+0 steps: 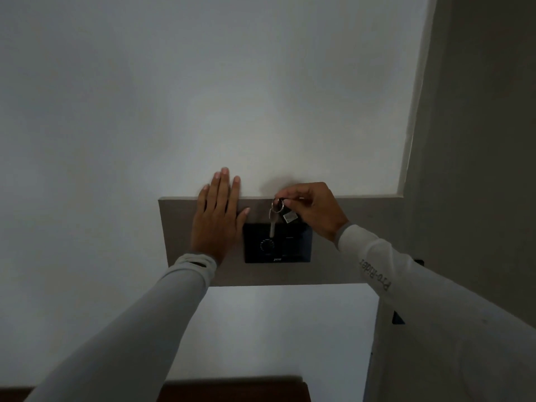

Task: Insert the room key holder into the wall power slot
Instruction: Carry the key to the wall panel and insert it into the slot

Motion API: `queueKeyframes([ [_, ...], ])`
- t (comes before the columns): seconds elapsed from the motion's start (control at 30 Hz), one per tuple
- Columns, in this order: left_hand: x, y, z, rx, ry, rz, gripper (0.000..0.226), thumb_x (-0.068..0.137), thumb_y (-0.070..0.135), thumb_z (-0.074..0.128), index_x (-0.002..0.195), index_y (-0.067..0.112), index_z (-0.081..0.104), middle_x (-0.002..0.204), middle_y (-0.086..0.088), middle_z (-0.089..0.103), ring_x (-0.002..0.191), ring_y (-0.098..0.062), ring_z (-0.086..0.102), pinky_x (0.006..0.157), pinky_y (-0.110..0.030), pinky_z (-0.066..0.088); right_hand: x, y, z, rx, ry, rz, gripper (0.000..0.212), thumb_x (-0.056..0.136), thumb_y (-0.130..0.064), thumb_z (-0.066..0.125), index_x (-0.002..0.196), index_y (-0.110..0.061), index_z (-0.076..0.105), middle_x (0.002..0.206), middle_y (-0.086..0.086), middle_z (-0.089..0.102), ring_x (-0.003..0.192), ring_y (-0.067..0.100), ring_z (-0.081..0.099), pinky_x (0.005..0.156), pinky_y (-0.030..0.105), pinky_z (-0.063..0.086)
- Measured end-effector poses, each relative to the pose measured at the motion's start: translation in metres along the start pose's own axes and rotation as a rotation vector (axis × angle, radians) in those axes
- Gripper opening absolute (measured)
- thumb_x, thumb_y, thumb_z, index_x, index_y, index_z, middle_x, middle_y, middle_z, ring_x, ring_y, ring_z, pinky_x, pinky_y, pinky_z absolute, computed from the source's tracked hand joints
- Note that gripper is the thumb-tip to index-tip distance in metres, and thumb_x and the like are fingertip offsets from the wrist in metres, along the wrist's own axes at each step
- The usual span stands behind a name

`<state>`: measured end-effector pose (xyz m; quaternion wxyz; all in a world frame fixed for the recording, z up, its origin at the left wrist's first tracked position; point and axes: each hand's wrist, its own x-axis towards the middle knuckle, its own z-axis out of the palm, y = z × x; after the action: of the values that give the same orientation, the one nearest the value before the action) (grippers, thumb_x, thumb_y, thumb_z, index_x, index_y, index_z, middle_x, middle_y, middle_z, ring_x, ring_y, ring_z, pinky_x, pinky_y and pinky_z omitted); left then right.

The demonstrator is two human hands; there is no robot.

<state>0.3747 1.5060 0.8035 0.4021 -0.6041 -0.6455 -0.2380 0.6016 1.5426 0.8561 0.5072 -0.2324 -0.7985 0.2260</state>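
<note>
A black wall power panel [285,248] is set in a grey-brown wall strip [356,242]. My right hand [314,211] pinches the black room key holder [289,216] by its top, just above the panel's upper edge. A metal ring and a silver key [272,224] hang from the holder in front of the panel. The slot itself is hidden behind the holder and my fingers. My left hand [217,219] lies flat on the wall strip, fingers spread, just left of the panel, and holds nothing.
The room is dim. A white wall [203,97] fills the view above and below the strip. A darker side wall or door frame [478,140] rises at the right. A dark brown wooden edge [232,391] shows at the bottom.
</note>
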Motion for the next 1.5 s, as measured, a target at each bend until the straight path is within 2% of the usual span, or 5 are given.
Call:
queueKeyframes([
  [0.4,0.001,0.0,0.002,0.032,0.01,-0.003,0.069,0.111,0.047,0.025,0.164,0.005,0.014,0.172,-0.026,0.011,0.161,-0.039,0.012,0.13,-0.055,0.025,-0.003,0.011,0.004,0.099,0.117,0.05,0.018,0.084,0.008,0.066,0.098,-0.001,0.074,0.095,0.014,0.076,0.087,0.016,0.072,0.085,0.018,0.057],
  [0.73,0.002,0.0,0.005,0.037,0.026,0.003,0.068,0.111,0.046,0.031,0.164,0.004,0.016,0.172,-0.026,0.012,0.16,-0.039,0.013,0.129,-0.055,0.026,-0.016,0.026,0.007,-0.044,0.09,0.089,0.019,0.086,0.005,0.066,0.104,0.0,0.072,0.101,0.012,0.075,0.095,0.018,0.07,0.088,0.017,0.055],
  [0.9,0.001,0.0,0.005,0.041,0.036,-0.004,0.068,0.111,0.046,0.028,0.164,0.004,0.017,0.172,-0.026,0.013,0.16,-0.038,0.014,0.13,-0.054,0.026,-0.017,0.02,0.001,-0.391,0.036,-0.092,0.019,0.089,-0.007,0.066,0.107,-0.005,0.074,0.105,0.014,0.075,0.1,0.029,0.067,0.092,0.039,0.052],
  [1.27,0.001,0.001,0.002,0.026,0.038,-0.006,0.069,0.11,0.045,0.036,0.163,0.003,0.021,0.171,-0.026,0.018,0.159,-0.04,0.018,0.128,-0.056,0.028,-0.032,0.025,0.004,-0.704,0.055,-0.26,0.028,0.092,-0.013,0.062,0.116,-0.001,0.069,0.11,0.017,0.069,0.101,0.036,0.062,0.085,0.047,0.053],
  [1.5,0.001,0.001,0.002,0.019,0.038,-0.006,0.068,0.11,0.044,0.038,0.162,0.003,0.023,0.17,-0.027,0.019,0.159,-0.04,0.019,0.128,-0.057,0.029,-0.044,0.037,0.005,-0.894,0.03,-0.303,0.053,0.09,-0.038,0.058,0.131,-0.006,0.056,0.15,0.016,0.047,0.139,0.034,0.043,0.114,0.048,0.038],
])
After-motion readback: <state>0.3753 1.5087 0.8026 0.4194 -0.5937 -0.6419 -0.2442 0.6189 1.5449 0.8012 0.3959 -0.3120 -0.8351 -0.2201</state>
